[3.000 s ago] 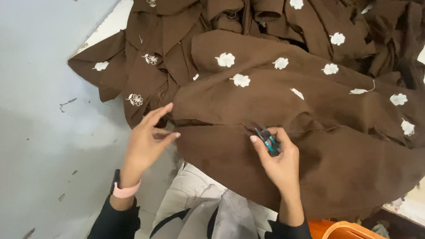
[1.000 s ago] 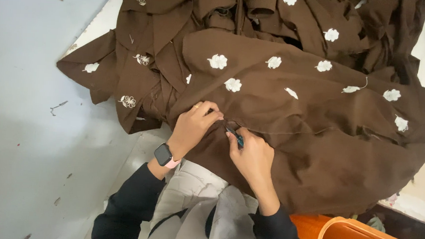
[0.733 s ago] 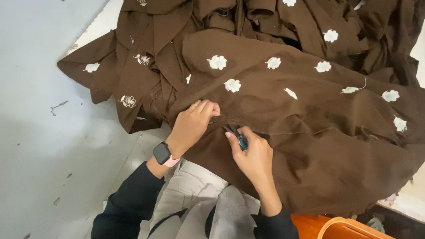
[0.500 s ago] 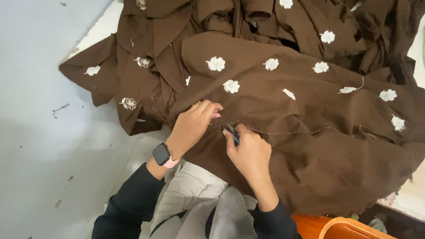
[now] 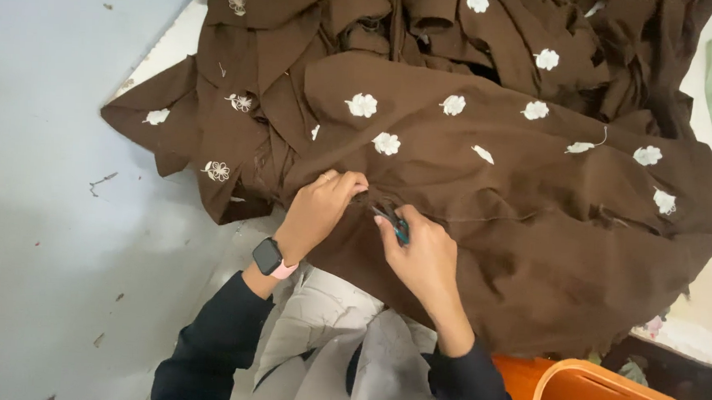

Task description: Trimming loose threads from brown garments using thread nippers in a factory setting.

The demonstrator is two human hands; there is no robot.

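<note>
Pinching a fold of brown cloth (image 5: 486,199), left hand (image 5: 323,210) closed on the fabric near its front edge. Right hand (image 5: 422,256) gripping small blue-handled snips (image 5: 395,223), just beside the pinch. Draped over the lap and heaped across the floor (image 5: 47,208); soft, limp, probably light but bulky. Best gripped by bunching near the edge. Long axis runs left to right, hem toward the body.
</note>
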